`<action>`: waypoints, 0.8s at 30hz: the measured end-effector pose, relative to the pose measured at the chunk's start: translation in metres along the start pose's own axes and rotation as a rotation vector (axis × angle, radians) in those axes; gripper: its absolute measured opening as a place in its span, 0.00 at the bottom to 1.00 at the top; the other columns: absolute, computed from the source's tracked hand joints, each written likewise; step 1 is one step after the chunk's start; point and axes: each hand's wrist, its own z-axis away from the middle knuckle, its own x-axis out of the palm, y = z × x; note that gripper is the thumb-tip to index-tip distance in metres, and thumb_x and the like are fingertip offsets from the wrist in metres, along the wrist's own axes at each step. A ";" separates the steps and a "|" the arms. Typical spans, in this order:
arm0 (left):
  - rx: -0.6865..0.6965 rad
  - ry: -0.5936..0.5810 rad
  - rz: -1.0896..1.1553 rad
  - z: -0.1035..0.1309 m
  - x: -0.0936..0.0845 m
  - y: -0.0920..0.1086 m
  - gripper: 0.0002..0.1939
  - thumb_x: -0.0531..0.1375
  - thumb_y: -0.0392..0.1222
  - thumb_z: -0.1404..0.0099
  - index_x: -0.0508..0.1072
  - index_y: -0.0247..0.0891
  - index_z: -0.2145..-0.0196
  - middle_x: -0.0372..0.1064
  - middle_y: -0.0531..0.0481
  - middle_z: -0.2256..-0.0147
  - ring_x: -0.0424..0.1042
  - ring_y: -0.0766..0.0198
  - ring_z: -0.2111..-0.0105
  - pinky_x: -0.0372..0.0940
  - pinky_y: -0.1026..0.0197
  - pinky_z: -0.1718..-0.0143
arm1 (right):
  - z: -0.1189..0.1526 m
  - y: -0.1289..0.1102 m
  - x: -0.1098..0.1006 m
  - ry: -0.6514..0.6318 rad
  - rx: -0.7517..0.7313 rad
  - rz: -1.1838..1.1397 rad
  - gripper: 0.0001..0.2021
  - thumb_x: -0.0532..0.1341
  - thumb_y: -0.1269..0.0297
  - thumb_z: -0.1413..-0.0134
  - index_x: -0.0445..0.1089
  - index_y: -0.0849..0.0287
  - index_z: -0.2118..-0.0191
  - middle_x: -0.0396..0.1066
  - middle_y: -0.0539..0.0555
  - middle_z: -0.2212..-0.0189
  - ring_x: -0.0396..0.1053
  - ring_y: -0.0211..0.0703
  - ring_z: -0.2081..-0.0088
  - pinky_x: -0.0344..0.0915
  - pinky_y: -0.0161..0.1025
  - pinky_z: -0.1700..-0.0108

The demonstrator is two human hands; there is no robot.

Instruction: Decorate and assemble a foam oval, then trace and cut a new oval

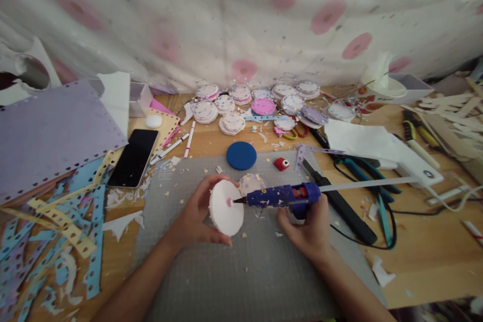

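My left hand (198, 219) grips a white round disc (228, 219) by its edge, its flat face tilted to the right. Around its handle, my right hand (311, 229) is closed on a blue glue gun (271, 196) with a long whitish glue stick (370, 183) out of the back. The gun's dark nozzle is at a small pinkish spot near the middle of the disc; I cannot tell if it touches. Behind the gun, a pale scalloped paper circle (252, 183) lies on the grey cutting mat (241, 282). A blue round disc (241, 155) and a small red punch (281, 163) lie beyond.
Several decorated round pieces (263, 106) stand along the back. At left are a phone (134, 158), lilac paper (56, 136) and paper strips (96, 241). A black-handled cutter (347, 211), teal pliers (362, 176), a cable and wooden sticks (449, 126) lie at right.
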 end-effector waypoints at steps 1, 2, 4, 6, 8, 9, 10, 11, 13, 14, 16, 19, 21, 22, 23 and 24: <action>-0.003 -0.002 0.005 0.000 0.000 0.000 0.50 0.77 0.46 0.65 0.60 0.47 0.46 0.65 0.41 0.47 0.62 0.42 0.45 0.57 0.47 0.46 | 0.000 0.000 0.000 0.006 -0.003 0.003 0.14 0.62 0.64 0.54 0.59 0.55 0.60 0.62 0.47 0.75 0.57 0.35 0.81 0.58 0.34 0.80; -0.009 -0.003 0.012 0.000 0.000 0.000 0.49 0.76 0.47 0.65 0.60 0.47 0.46 0.65 0.41 0.47 0.62 0.42 0.44 0.57 0.47 0.46 | -0.001 -0.001 0.000 0.013 -0.009 0.012 0.14 0.62 0.64 0.54 0.59 0.55 0.60 0.62 0.47 0.75 0.57 0.35 0.81 0.58 0.34 0.79; -0.018 -0.002 0.028 0.000 0.000 0.000 0.50 0.76 0.48 0.64 0.60 0.47 0.45 0.64 0.41 0.47 0.62 0.41 0.44 0.57 0.46 0.46 | -0.002 -0.002 -0.001 0.028 -0.033 0.043 0.13 0.61 0.63 0.54 0.60 0.56 0.61 0.62 0.47 0.75 0.58 0.36 0.80 0.59 0.35 0.78; -0.023 -0.001 0.034 0.000 0.000 -0.001 0.50 0.76 0.48 0.64 0.59 0.46 0.45 0.64 0.40 0.46 0.62 0.41 0.44 0.57 0.46 0.46 | -0.002 -0.002 0.000 0.036 -0.047 0.071 0.13 0.61 0.63 0.54 0.60 0.56 0.61 0.62 0.48 0.75 0.60 0.38 0.78 0.60 0.36 0.76; -0.017 -0.004 0.031 0.000 0.000 -0.001 0.50 0.77 0.46 0.65 0.59 0.46 0.46 0.64 0.40 0.46 0.61 0.40 0.44 0.57 0.45 0.46 | -0.001 -0.001 0.000 0.037 -0.049 0.080 0.13 0.61 0.62 0.54 0.60 0.56 0.61 0.63 0.49 0.74 0.61 0.39 0.76 0.61 0.37 0.75; -0.016 -0.007 0.030 0.000 0.000 -0.001 0.51 0.77 0.45 0.66 0.59 0.46 0.46 0.64 0.40 0.46 0.61 0.40 0.43 0.56 0.45 0.45 | -0.001 0.000 0.001 0.038 -0.047 0.077 0.14 0.61 0.62 0.54 0.59 0.56 0.61 0.63 0.49 0.74 0.62 0.39 0.76 0.61 0.37 0.75; -0.016 -0.009 0.029 0.000 0.000 -0.001 0.51 0.77 0.45 0.66 0.59 0.46 0.46 0.64 0.41 0.46 0.60 0.40 0.43 0.55 0.45 0.45 | 0.000 0.002 0.001 0.042 -0.047 0.072 0.14 0.61 0.62 0.54 0.59 0.56 0.60 0.63 0.49 0.73 0.62 0.39 0.76 0.61 0.36 0.75; -0.016 -0.012 0.030 0.000 0.000 -0.001 0.51 0.77 0.44 0.67 0.59 0.46 0.46 0.64 0.41 0.45 0.60 0.41 0.43 0.55 0.45 0.44 | 0.001 0.003 0.002 0.046 -0.050 0.068 0.14 0.61 0.63 0.54 0.59 0.56 0.60 0.63 0.49 0.74 0.61 0.39 0.76 0.61 0.36 0.75; -0.017 -0.016 0.031 -0.001 0.000 -0.001 0.52 0.77 0.44 0.67 0.59 0.47 0.45 0.63 0.41 0.45 0.60 0.41 0.42 0.54 0.45 0.44 | 0.002 0.004 0.003 0.051 -0.052 0.065 0.14 0.61 0.63 0.54 0.59 0.56 0.61 0.62 0.48 0.74 0.60 0.38 0.77 0.60 0.36 0.76; -0.015 -0.018 0.031 -0.001 0.000 -0.001 0.52 0.77 0.44 0.67 0.59 0.47 0.45 0.64 0.41 0.45 0.60 0.41 0.43 0.54 0.45 0.44 | 0.002 0.005 0.003 0.052 -0.054 0.065 0.14 0.61 0.63 0.54 0.59 0.56 0.61 0.62 0.48 0.74 0.59 0.37 0.78 0.59 0.36 0.77; -0.008 -0.020 0.032 -0.001 0.001 -0.001 0.51 0.77 0.45 0.66 0.59 0.47 0.45 0.64 0.41 0.46 0.60 0.41 0.43 0.54 0.45 0.44 | 0.002 0.005 0.003 0.048 -0.055 0.066 0.13 0.61 0.63 0.54 0.59 0.56 0.61 0.61 0.47 0.75 0.58 0.37 0.79 0.59 0.35 0.77; -0.003 -0.020 0.033 -0.001 0.001 -0.001 0.50 0.76 0.48 0.64 0.59 0.47 0.45 0.63 0.41 0.45 0.60 0.41 0.42 0.54 0.44 0.44 | 0.002 0.004 0.003 0.049 -0.060 0.068 0.13 0.60 0.63 0.53 0.59 0.56 0.61 0.60 0.47 0.75 0.58 0.37 0.79 0.58 0.34 0.78; 0.002 -0.022 0.027 -0.001 0.001 -0.001 0.49 0.76 0.49 0.63 0.59 0.47 0.45 0.63 0.40 0.45 0.60 0.41 0.43 0.54 0.44 0.44 | 0.002 0.003 0.003 0.049 -0.063 0.073 0.12 0.60 0.63 0.53 0.58 0.56 0.62 0.60 0.46 0.76 0.59 0.37 0.79 0.58 0.34 0.78; 0.005 -0.023 0.023 0.000 0.001 -0.001 0.49 0.76 0.49 0.63 0.59 0.47 0.45 0.63 0.41 0.45 0.60 0.41 0.43 0.54 0.44 0.44 | 0.002 0.003 0.003 0.048 -0.063 0.074 0.12 0.60 0.63 0.53 0.58 0.56 0.62 0.59 0.46 0.76 0.58 0.36 0.80 0.58 0.34 0.79; 0.006 -0.023 0.019 0.000 0.001 -0.001 0.49 0.76 0.49 0.63 0.59 0.47 0.45 0.63 0.41 0.46 0.61 0.42 0.43 0.54 0.44 0.44 | 0.002 0.004 0.003 0.046 -0.061 0.075 0.12 0.60 0.63 0.53 0.58 0.56 0.63 0.59 0.46 0.76 0.58 0.36 0.80 0.58 0.34 0.79; 0.005 -0.022 0.018 0.000 0.000 -0.002 0.49 0.76 0.49 0.63 0.59 0.47 0.45 0.63 0.41 0.46 0.61 0.42 0.43 0.54 0.44 0.44 | 0.002 0.004 0.003 0.044 -0.059 0.076 0.12 0.60 0.62 0.53 0.58 0.56 0.63 0.59 0.46 0.77 0.58 0.35 0.80 0.58 0.34 0.79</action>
